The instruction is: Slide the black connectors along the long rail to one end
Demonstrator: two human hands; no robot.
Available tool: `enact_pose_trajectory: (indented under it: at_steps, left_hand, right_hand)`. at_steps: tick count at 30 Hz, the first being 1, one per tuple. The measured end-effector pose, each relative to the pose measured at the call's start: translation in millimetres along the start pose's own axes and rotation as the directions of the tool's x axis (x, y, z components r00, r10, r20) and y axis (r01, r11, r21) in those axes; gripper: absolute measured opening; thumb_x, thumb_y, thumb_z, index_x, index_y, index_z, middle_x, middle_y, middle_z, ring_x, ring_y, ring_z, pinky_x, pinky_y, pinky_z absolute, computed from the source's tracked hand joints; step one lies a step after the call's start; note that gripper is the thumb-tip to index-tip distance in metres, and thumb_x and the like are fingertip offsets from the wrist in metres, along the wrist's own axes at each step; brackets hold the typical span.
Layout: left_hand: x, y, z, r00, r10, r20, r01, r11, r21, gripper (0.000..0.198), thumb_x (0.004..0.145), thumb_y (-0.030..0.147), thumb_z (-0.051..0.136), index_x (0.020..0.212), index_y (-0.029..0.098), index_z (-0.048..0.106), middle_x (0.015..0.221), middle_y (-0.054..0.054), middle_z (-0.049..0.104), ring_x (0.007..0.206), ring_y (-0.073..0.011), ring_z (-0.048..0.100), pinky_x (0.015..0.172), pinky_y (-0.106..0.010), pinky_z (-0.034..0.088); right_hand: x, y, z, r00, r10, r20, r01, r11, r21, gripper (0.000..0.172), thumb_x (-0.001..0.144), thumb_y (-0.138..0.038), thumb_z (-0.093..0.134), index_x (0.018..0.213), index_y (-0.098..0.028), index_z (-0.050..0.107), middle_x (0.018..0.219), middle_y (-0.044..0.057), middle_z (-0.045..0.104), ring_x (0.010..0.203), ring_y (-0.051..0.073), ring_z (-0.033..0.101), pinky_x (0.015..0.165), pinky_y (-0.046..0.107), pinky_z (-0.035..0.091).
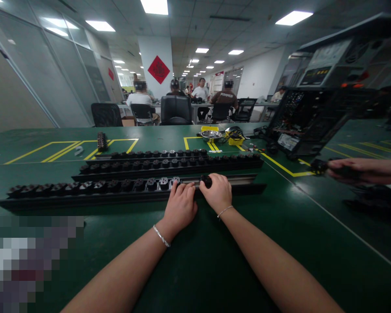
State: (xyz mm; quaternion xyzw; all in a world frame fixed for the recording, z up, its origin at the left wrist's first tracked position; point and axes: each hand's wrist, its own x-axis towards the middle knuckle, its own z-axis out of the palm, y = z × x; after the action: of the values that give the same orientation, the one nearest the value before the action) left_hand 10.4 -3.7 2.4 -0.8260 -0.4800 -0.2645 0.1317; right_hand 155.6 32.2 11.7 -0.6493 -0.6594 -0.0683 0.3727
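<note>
Three long black rails lie across the green table. The nearest rail (pixel 68 198) carries a row of round black knob-like parts along its left and middle stretch. My left hand (pixel 180 204) rests on this rail with its fingers curled over the edge, just right of the last seated parts. My right hand (pixel 217 191) sits beside it, fingers pinched on one small black round part (pixel 206 180) at the rail's slot. The rail's right stretch (pixel 244 184) shows no parts. Both wrists wear thin bracelets.
Two more filled rails (pixel 169 167) lie behind. A metal bowl (pixel 211 135) and yellow tray sit farther back. An open computer case (pixel 308 119) stands at right, where another person's hand (pixel 365 170) holds a dark tool. Several people sit at desks in the background.
</note>
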Motion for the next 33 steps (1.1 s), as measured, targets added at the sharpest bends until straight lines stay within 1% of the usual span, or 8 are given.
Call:
enact_pose_trajectory:
  at_steps: [5,10,13,27,33]
  left_hand:
    - [-0.2,-0.6,1.0,1.0,0.006,0.005,-0.006,1.0,0.001,0.038,0.079,0.021,0.05,0.116,0.015,0.054,0.125,-0.008,0.059,0.115,-0.0255,0.047,0.113,-0.048,0.019]
    - [0.5,0.1,1.2,1.0,-0.003,0.002,0.003,1.0,-0.008,0.039,0.079,0.021,0.05,0.117,0.016,0.053,0.123,-0.007,0.06,0.114,-0.025,0.048,0.113,-0.048,0.02]
    - [0.5,0.4,1.3,1.0,-0.006,-0.002,0.006,1.0,-0.014,0.039,0.078,0.021,0.051,0.116,0.016,0.054,0.123,-0.007,0.06,0.114,-0.0251,0.048,0.114,-0.048,0.019]
    - [0.0,-0.1,0.9,1.0,0.001,-0.004,-0.001,1.0,-0.004,0.038,0.078,0.02,0.05,0.115,0.016,0.055,0.123,-0.009,0.06,0.114,-0.0261,0.049,0.112,-0.05,0.022]
    - [-0.2,-0.6,1.7,1.0,0.001,0.0,-0.001,1.0,0.0,0.038,0.078,0.021,0.05,0.116,0.016,0.054,0.123,-0.009,0.06,0.114,-0.0259,0.049,0.113,-0.049,0.022]
  right_hand:
    - [-0.9,0.9,1.6,1.0,0.007,-0.011,-0.007,1.0,-0.009,0.028,0.077,-0.038,0.053,0.093,-0.017,0.063,0.101,0.009,0.066,0.098,0.024,0.053,0.085,0.035,0.037]
    - [-2.3,1.4,4.7,1.0,-0.002,-0.026,0.002,1.0,-0.007,0.035,0.075,-0.042,0.056,0.097,-0.016,0.062,0.109,0.01,0.064,0.105,0.025,0.051,0.09,0.037,0.036]
    - [-2.4,1.2,5.6,1.0,0.013,-0.027,-0.013,1.0,-0.003,0.034,0.074,-0.041,0.057,0.098,-0.016,0.062,0.111,0.011,0.063,0.107,0.026,0.051,0.092,0.038,0.035]
    - [-1.3,1.8,4.4,0.998,0.047,-0.036,-0.048,0.999,-0.014,0.031,0.075,-0.036,0.054,0.096,-0.015,0.062,0.109,0.011,0.064,0.106,0.025,0.052,0.093,0.037,0.035]
    - [-0.9,3.7,4.2,0.997,0.049,-0.051,-0.05,0.999,-0.012,0.03,0.075,-0.036,0.053,0.095,-0.015,0.062,0.108,0.012,0.064,0.105,0.025,0.052,0.093,0.037,0.034]
